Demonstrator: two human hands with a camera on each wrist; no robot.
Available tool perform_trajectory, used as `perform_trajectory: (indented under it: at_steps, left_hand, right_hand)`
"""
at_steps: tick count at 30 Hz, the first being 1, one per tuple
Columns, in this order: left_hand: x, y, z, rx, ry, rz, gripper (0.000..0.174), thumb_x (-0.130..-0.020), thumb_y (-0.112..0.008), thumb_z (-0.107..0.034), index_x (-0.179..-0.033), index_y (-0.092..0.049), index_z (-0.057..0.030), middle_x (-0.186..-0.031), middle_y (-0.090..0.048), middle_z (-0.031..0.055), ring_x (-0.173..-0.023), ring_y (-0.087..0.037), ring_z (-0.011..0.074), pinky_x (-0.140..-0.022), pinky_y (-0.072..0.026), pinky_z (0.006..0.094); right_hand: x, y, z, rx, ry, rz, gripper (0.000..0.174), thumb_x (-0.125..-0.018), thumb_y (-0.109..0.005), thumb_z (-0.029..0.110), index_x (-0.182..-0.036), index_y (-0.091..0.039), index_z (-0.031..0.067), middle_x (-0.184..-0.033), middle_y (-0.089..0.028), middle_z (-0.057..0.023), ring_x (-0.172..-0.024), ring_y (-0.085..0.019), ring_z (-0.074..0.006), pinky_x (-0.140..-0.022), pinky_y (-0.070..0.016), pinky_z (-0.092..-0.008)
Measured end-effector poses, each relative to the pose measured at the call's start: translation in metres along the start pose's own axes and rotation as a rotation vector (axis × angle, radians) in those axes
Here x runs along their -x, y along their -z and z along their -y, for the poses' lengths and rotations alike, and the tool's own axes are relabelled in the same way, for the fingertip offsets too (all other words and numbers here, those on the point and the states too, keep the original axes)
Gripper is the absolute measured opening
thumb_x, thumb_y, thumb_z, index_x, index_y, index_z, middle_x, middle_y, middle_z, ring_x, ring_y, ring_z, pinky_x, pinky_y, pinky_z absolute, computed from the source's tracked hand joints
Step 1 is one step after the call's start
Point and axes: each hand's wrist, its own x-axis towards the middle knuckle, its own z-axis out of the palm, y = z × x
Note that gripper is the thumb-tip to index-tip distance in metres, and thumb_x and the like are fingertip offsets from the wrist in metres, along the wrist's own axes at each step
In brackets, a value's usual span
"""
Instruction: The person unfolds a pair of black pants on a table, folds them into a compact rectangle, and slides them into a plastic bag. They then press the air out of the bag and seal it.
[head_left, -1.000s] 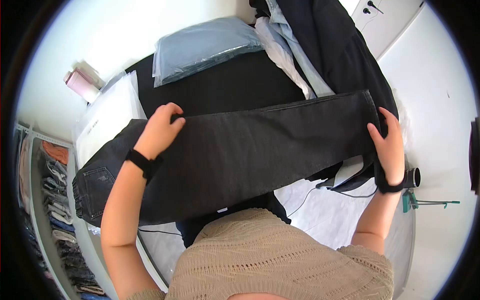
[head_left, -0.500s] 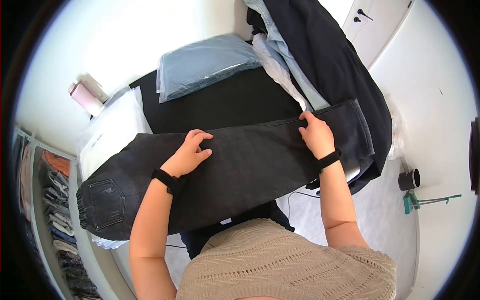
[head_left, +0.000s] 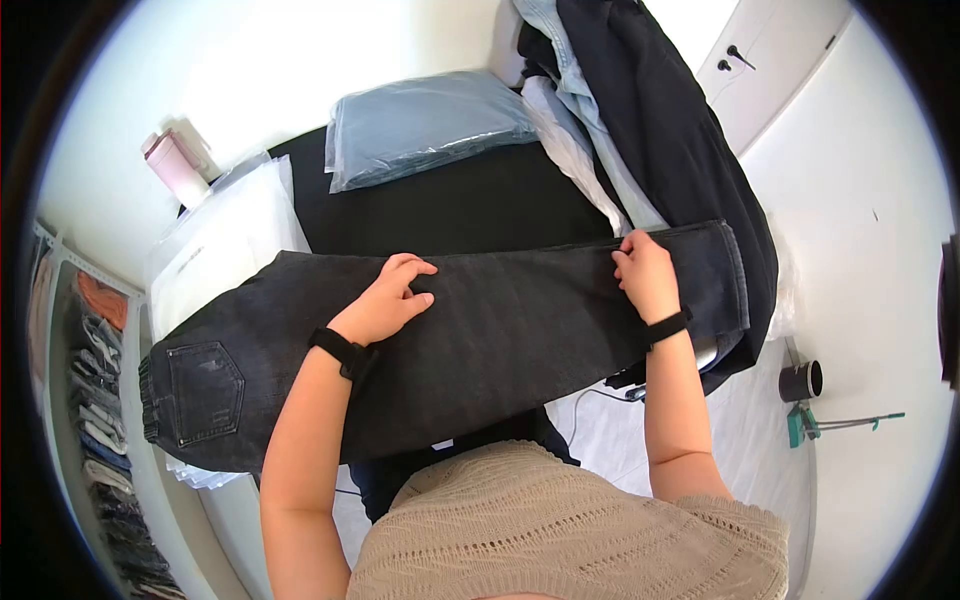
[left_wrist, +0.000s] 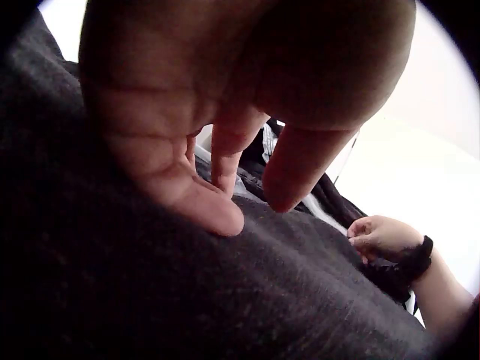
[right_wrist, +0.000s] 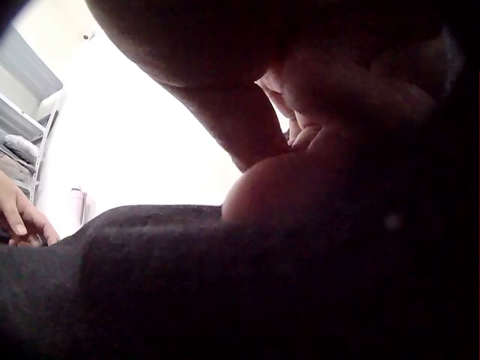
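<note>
A pair of black jeans (head_left: 490, 330) lies lengthwise, folded leg on leg, across the work surface in the head view. Its elastic waistband (head_left: 149, 400) and a back pocket (head_left: 207, 393) are at the left, the hem at the right. My left hand (head_left: 388, 300) rests on the upper middle of the jeans with thumb and fingers apart; the left wrist view shows its fingertips right at the dark cloth (left_wrist: 150, 300). Farther right, my right hand (head_left: 648, 275) pinches the far edge of the jeans. Its thumb (right_wrist: 262, 191) meets the curled fingers in the right wrist view.
Behind the jeans lies a bagged blue-grey garment (head_left: 430, 130) on black cloth (head_left: 470, 205). White plastic bags (head_left: 230, 240) and a pink bottle (head_left: 175, 168) are at the left. Dark clothes (head_left: 660, 120) are heaped at the right. A shelf of clothes (head_left: 105, 400) stands far left.
My right hand has moved left from the hem to the far edge and now pinches the cloth there. My left hand has shifted right along the jeans. Little differs in the last half second.
</note>
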Motion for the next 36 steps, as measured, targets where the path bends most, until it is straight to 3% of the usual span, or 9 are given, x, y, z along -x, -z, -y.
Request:
perform_trajectory:
  at_steps: [1,3,12,16,21,24,27,28,36]
  left_hand:
    - [0.000,-0.001,-0.002,-0.011,0.007,-0.008,0.034,-0.088,-0.060,-0.011,-0.121,-0.052,-0.0062,-0.130,-0.038,0.0083,-0.083,-0.050,0.0149,-0.083,-0.0458,0.0290]
    - [0.004,-0.003,-0.002,-0.020,0.019,0.001,0.034,-0.088,-0.060,-0.012,-0.121,-0.052,-0.0061,-0.130,-0.038,0.0084,-0.083,-0.050,0.0150,-0.083,-0.0460,0.0292]
    - [0.000,-0.002,0.000,-0.051,0.015,-0.013,0.036,-0.088,-0.060,-0.009,-0.123,-0.052,-0.0063,-0.131,-0.038,0.0079,-0.080,-0.052,0.0124,-0.080,-0.0468,0.0270]
    - [-0.001,-0.003,0.005,-0.035,-0.014,-0.011,0.036,-0.088,-0.059,-0.008,-0.123,-0.052,-0.0051,-0.132,-0.037,0.0077,-0.078,-0.053,0.0117,-0.076,-0.0476,0.0258]
    - [0.000,0.000,-0.001,0.051,0.066,-0.002,0.040,-0.087,-0.060,-0.008,-0.126,-0.050,-0.0050,-0.133,-0.035,0.0093,-0.077,-0.054,0.0117,-0.076,-0.0495,0.0264]
    - [0.006,0.004,-0.014,0.008,0.122,-0.122,0.046,-0.085,-0.063,-0.012,-0.128,-0.047,-0.0033,-0.132,-0.036,0.0115,-0.081,-0.056,0.0151,-0.079,-0.0490,0.0298]
    - [0.006,0.023,0.013,-0.584,-0.004,-0.410,0.046,-0.084,-0.066,-0.016,-0.124,-0.048,-0.0029,-0.128,-0.041,0.0184,-0.101,-0.057,0.0296,-0.089,-0.0472,0.0370]
    - [0.009,0.031,0.012,-0.551,0.115,-0.405,0.037,-0.084,-0.066,-0.018,-0.115,-0.053,-0.0018,-0.119,-0.049,0.0192,-0.108,-0.054,0.0369,-0.094,-0.0438,0.0399]
    - [0.000,0.059,0.044,-0.670,0.243,-0.355,0.024,-0.087,-0.063,-0.022,-0.097,-0.057,-0.0012,-0.097,-0.059,0.0203,-0.094,-0.058,0.0385,-0.082,-0.0476,0.0430]
  right_hand:
    - [0.000,0.002,0.005,-0.014,0.102,-0.067,0.011,-0.083,-0.063,0.005,-0.081,-0.053,0.0004,-0.058,-0.060,-0.0079,-0.048,-0.059,-0.0153,-0.046,-0.0462,-0.0290]
    - [-0.006,-0.003,0.006,0.036,0.045,-0.092,0.016,-0.080,-0.067,0.011,-0.084,-0.056,0.0011,-0.079,-0.065,-0.0204,-0.080,-0.064,-0.0390,-0.070,-0.0497,-0.0453]
    - [0.013,0.010,0.029,0.015,0.128,0.197,0.034,-0.080,-0.066,0.011,-0.113,-0.058,0.0045,-0.083,-0.066,-0.0184,-0.081,-0.065,-0.0356,-0.074,-0.0502,-0.0436]
    - [0.033,0.050,0.029,-0.110,0.312,-0.272,0.013,-0.078,-0.065,0.004,-0.091,-0.067,0.0022,-0.083,-0.065,-0.0128,-0.081,-0.063,-0.0283,-0.073,-0.0499,-0.0361]
    - [0.025,0.090,-0.013,0.264,0.237,-0.715,0.028,-0.081,-0.065,0.009,-0.109,-0.061,0.0047,-0.104,-0.063,-0.0120,-0.100,-0.056,-0.0308,-0.089,-0.0435,-0.0394]
    - [0.016,0.088,-0.040,0.260,0.100,-0.546,0.033,-0.082,-0.068,0.018,-0.111,-0.059,0.0037,-0.105,-0.062,-0.0137,-0.099,-0.056,-0.0333,-0.088,-0.0450,-0.0417]
    - [0.010,0.088,-0.045,0.413,0.078,-0.471,0.042,-0.081,-0.070,0.028,-0.111,-0.057,0.0018,-0.104,-0.063,-0.0167,-0.099,-0.058,-0.0354,-0.086,-0.0465,-0.0433]
    - [0.009,0.087,-0.044,0.439,0.043,-0.471,0.043,-0.082,-0.069,0.031,-0.111,-0.057,0.0015,-0.103,-0.063,-0.0178,-0.098,-0.059,-0.0357,-0.085,-0.0471,-0.0437]
    - [0.006,0.091,-0.051,0.256,-0.069,-0.443,0.047,-0.084,-0.066,0.039,-0.107,-0.056,-0.0006,-0.094,-0.065,-0.0239,-0.091,-0.062,-0.0403,-0.078,-0.0494,-0.0434]
